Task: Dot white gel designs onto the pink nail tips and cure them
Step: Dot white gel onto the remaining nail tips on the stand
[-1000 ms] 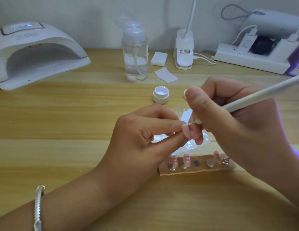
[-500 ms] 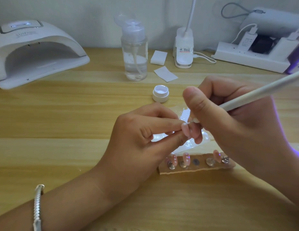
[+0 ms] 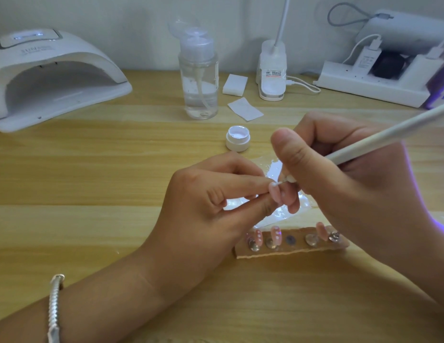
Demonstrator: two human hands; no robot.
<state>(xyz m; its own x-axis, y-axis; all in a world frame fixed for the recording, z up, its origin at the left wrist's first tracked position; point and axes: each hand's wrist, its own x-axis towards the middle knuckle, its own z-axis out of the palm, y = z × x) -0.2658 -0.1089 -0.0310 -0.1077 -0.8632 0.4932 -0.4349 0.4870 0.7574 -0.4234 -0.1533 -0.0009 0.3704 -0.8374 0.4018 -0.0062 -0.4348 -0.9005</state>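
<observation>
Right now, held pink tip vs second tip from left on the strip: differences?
The held tip is pinched in the left hand, off the table; the strip tip sits on the cardboard strip, untouched. The dotting tool in the right hand meets the held tip's upper end; the strip tip shows a row of white dots. Both are pink.

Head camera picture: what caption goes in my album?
Left hand pinches a pink nail tip while the right hand touches it with a white dotting pen.
</observation>
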